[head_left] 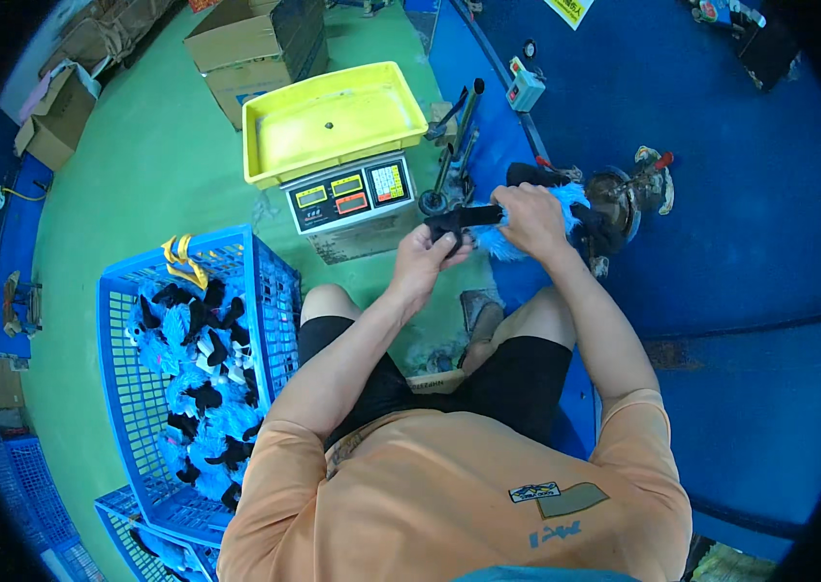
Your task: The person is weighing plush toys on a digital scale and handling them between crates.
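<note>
- Left: basket (277,301) with toys (221,417) inside.
- Ahead: scale (344,233), tray (308,150) on top, box (253,85) behind.
- Right: table (740,242).
- Between left fingers (444,247) and right fingers (512,199): one toy (496,242).

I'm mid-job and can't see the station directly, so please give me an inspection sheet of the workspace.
Surface: blue worktop at right, with dark seams and a brownish scuff.
Job's things: blue-and-black plush piece in hand; black material beside it, a join between them unclear.
Clutter: yellow tray on a digital scale; blue crate of similar plush pieces at left.
Grippers: left hand, fingers closed on the black material; right hand gripping the plush piece.
Cables: yellow line at far left; cannot tell if it is a cable.
Surroundings: green floor, cardboard box beyond the scale.
</note>
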A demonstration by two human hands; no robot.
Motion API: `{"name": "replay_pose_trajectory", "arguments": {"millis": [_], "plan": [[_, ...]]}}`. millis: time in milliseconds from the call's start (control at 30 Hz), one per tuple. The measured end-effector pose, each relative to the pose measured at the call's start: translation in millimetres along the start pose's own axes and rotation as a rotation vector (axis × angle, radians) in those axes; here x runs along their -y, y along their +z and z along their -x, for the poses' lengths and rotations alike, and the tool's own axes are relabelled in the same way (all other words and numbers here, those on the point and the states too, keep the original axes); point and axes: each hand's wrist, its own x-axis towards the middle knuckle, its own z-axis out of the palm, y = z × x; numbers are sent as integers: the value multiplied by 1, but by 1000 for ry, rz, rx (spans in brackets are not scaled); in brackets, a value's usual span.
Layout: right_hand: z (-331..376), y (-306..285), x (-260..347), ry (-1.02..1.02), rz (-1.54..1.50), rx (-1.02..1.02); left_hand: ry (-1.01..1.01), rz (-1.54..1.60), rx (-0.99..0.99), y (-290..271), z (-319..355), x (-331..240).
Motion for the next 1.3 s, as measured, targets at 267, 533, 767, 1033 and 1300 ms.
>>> {"name": "replay_pose_trajectory", "arguments": {"millis": [267, 533, 767, 1033, 1300], "plan": [[4, -3, -8, 41, 59, 30, 43, -13, 68, -5, -7, -2], [4, -1, -12, 32, 48, 38, -32, 87, 23, -10, -18, -33], [9, 0, -17, 99, 64, 100, -2, -352, 128, 10, -24, -52], [-1, 0, 0, 52, 50, 81, 21, -227, -29, -1, -4, -43], [-14, -9, 25, 26, 26, 135, 165, -220, -130, -15, 10, -38]]}}
